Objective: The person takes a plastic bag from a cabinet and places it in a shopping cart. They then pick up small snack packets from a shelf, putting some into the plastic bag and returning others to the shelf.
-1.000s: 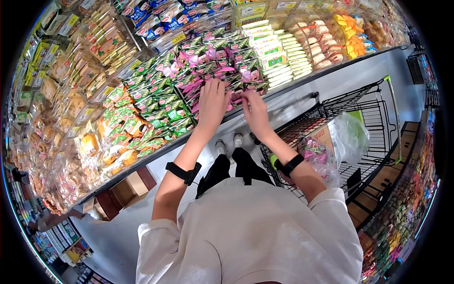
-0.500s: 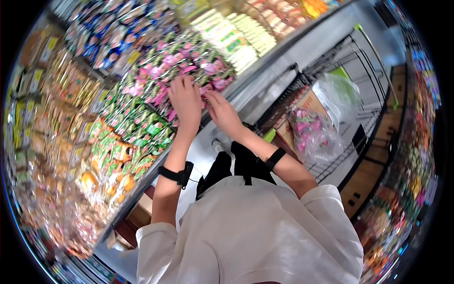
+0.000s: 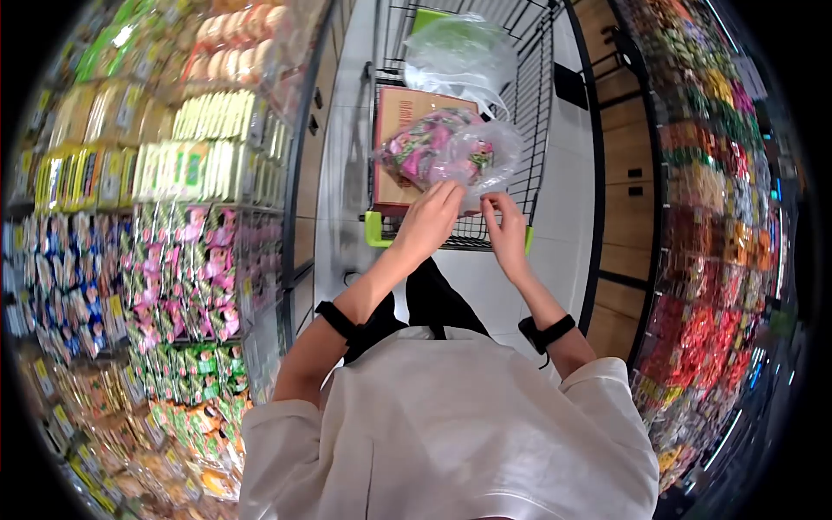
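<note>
Clear, crinkled plastic makes up the bag (image 3: 503, 147) just beyond my fingertips, its loose part puffed up ahead of my right hand (image 3: 510, 232), its packets (image 3: 414, 149) bunched ahead of my left hand (image 3: 431, 217). My left fingers bend down at the near edge of the bag, but their tips are lost against the film, so I cannot tell whether they pinch it. My right thumb and forefinger nearly meet beside that edge; whether any film is caught there, I cannot tell either. Having both hands so close together probably suits such thin, slippery stuff. Under the bag, beyond my left hand, lies a cardboard box (image 3: 392, 117), which seems to give it a firm bed inside the cart (image 3: 373, 230). Through the film the packets look glossy, pink with dark green, tumbled at odd angles
</note>
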A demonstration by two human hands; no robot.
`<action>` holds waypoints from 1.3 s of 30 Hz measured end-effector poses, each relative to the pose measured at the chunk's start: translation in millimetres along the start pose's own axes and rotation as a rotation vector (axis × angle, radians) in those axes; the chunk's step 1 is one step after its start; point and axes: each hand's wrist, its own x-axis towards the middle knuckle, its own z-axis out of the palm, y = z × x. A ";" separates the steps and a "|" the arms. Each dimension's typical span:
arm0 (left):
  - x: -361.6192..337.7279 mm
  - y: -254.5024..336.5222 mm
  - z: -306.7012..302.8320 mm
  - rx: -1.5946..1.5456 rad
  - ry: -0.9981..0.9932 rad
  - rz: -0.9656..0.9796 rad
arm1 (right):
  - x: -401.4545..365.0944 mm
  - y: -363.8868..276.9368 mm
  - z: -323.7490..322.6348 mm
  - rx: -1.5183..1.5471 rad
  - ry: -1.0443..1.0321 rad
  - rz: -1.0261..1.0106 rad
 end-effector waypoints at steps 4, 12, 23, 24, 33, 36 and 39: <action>40.6 -27.5 56.7 0.051 -0.203 0.080 | 45.3 56.7 -2.9 -0.088 -0.029 -0.188; 60.4 -97.0 110.7 0.442 -0.532 -0.430 | 98.0 139.5 50.9 -0.457 -0.399 0.008; 67.2 -97.6 119.8 0.195 -0.430 -0.494 | 118.0 171.3 70.8 -0.758 -0.600 -0.355; 66.1 -95.7 119.5 0.160 -0.416 -0.484 | 113.8 171.1 63.6 -0.659 -0.539 -0.333; 42.1 -82.1 134.3 -0.916 0.089 -0.644 | 95.3 121.3 -4.5 0.285 -0.193 0.068; 31.1 -66.6 115.6 -0.675 0.068 -0.735 | 90.9 112.4 -10.0 0.568 -0.338 0.406; 33.3 -45.7 82.3 -0.193 -0.034 -0.738 | 88.0 130.9 12.7 0.530 -0.366 0.468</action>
